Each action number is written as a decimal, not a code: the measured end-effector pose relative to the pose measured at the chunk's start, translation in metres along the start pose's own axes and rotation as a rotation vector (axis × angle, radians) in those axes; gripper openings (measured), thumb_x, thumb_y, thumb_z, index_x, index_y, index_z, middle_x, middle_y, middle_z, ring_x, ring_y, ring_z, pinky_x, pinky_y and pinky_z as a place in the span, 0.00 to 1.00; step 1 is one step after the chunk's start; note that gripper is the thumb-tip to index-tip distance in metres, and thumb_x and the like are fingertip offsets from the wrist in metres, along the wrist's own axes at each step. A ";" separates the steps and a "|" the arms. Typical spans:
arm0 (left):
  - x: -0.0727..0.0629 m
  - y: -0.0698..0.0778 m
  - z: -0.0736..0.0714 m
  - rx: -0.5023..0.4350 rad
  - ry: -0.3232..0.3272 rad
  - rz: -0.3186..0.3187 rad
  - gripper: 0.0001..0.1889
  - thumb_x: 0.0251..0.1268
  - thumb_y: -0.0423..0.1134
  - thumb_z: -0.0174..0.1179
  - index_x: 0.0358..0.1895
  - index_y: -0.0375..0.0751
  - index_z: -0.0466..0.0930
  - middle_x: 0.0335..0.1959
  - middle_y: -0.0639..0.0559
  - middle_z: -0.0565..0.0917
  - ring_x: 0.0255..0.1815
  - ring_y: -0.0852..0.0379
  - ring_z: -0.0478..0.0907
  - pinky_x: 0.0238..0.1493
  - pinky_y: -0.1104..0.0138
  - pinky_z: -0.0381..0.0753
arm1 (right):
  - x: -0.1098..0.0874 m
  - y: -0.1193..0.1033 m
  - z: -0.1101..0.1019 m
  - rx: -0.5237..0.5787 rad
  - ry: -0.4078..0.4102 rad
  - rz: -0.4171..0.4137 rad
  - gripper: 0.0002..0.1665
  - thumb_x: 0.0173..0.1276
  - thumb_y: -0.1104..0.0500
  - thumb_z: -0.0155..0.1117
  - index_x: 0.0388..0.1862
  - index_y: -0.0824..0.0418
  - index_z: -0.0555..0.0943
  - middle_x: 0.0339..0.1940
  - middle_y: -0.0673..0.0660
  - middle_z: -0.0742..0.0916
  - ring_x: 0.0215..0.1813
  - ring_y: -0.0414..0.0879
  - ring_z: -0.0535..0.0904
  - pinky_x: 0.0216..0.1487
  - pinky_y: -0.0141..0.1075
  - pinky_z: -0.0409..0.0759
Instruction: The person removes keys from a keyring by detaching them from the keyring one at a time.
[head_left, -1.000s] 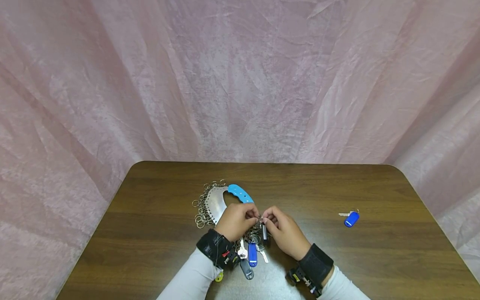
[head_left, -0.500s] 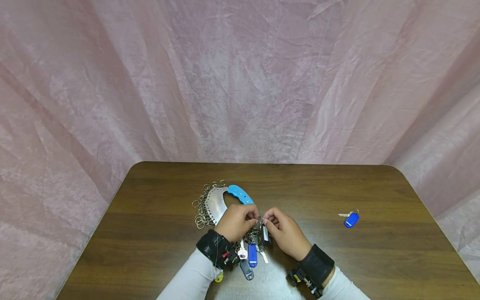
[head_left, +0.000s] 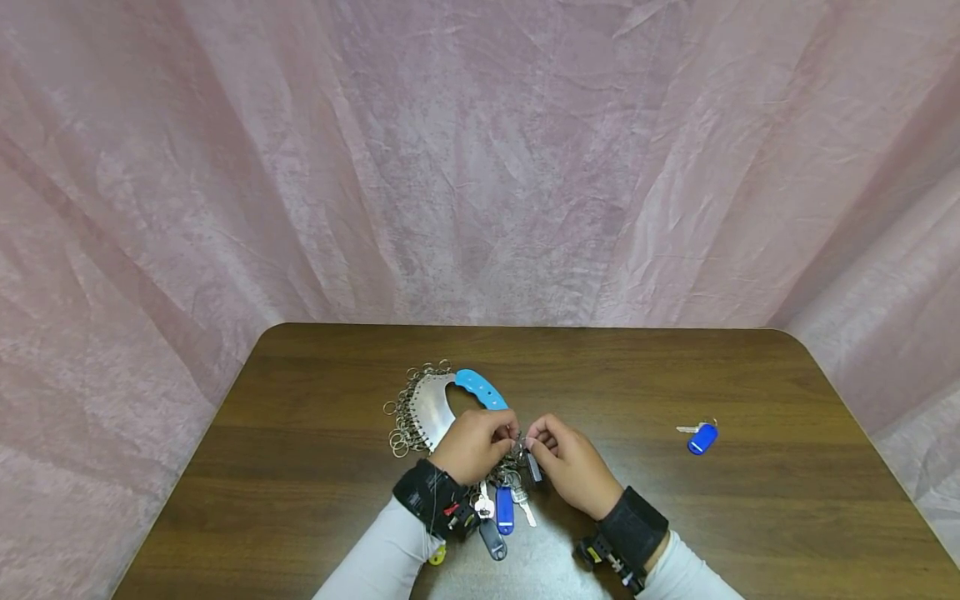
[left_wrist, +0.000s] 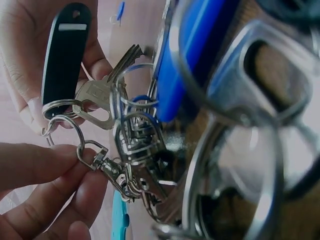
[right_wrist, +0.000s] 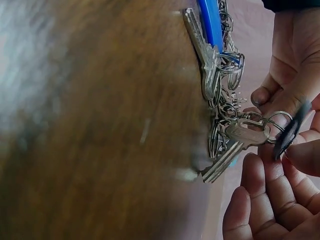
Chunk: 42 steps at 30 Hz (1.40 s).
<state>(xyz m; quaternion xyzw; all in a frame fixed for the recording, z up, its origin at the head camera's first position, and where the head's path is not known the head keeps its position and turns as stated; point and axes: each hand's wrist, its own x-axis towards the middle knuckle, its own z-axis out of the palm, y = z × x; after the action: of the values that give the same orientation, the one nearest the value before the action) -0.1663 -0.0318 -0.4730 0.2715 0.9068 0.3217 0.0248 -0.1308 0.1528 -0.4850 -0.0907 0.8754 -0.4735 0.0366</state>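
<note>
In the head view a silver curved plate with a light blue handle lies on the table, rings hanging along its edge. My left hand is over its near end. Up close, its thumb and fingertips pinch a small split ring joined to a swivel clasp. My right hand faces it and pinches the linked key ring beside a black key tag. A silver key hangs from that ring. Fingertips partly hide where the rings meet.
Below the hands hang a blue tag, a grey tag and loose keys. A yellow tag shows beside the left sleeve. Another blue-tagged key lies apart on the right of the brown table.
The black tag at my right fingers has turned and tilted. Both hands stay nearly in place; the right one has shifted very slightly down. The other things lie as before.
</note>
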 end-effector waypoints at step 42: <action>0.001 -0.003 -0.002 -0.005 -0.007 0.027 0.05 0.62 0.33 0.67 0.33 0.48 0.82 0.33 0.57 0.87 0.35 0.63 0.82 0.42 0.70 0.80 | 0.006 0.002 -0.001 -0.069 -0.029 -0.056 0.04 0.74 0.62 0.60 0.38 0.53 0.77 0.32 0.48 0.83 0.36 0.42 0.79 0.39 0.30 0.77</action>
<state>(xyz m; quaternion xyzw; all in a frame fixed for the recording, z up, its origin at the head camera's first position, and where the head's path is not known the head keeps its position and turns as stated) -0.1689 -0.0349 -0.4728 0.2847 0.9020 0.3236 0.0244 -0.1368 0.1534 -0.4865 -0.1231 0.8876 -0.4426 0.0327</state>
